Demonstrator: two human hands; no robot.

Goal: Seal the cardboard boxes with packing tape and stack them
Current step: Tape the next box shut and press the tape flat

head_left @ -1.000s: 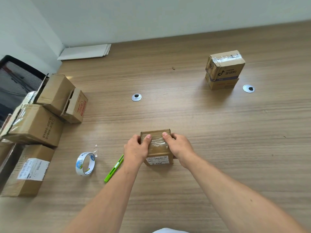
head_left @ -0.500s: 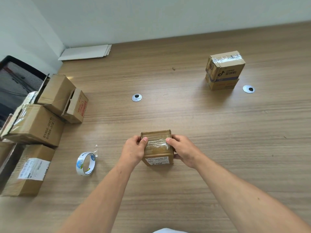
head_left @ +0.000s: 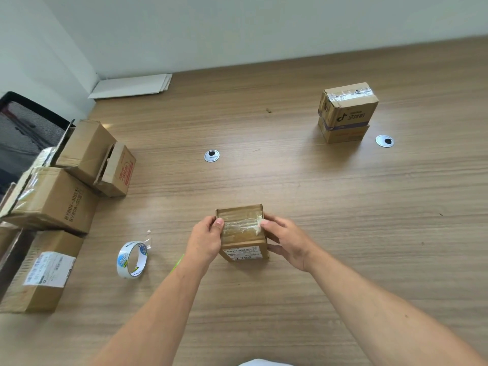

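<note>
A small cardboard box (head_left: pixel 241 235) with a strip of clear tape across its top and a white label on its near side sits on the wooden table (head_left: pixel 290 194). My left hand (head_left: pixel 206 240) grips its left side, thumb on the tape's left end. My right hand (head_left: pixel 287 240) holds its right side, thumb pressing the tape's right end. A roll of clear packing tape (head_left: pixel 132 259) stands on edge to the left. Two taped boxes (head_left: pixel 347 112) are stacked at the far right.
Several unsealed cardboard boxes (head_left: pixel 52 196) are piled along the table's left edge, beside a black mesh chair (head_left: pixel 23 130). A green cutter (head_left: pixel 177 262) peeks out behind my left wrist. Flat white sheets (head_left: pixel 132 85) lie at the far corner. Two round cable grommets (head_left: pixel 211 156) are set in the table.
My thumbs have slid apart along the tape, from near the box's middle to its left and right edges. The box has stayed in place.
</note>
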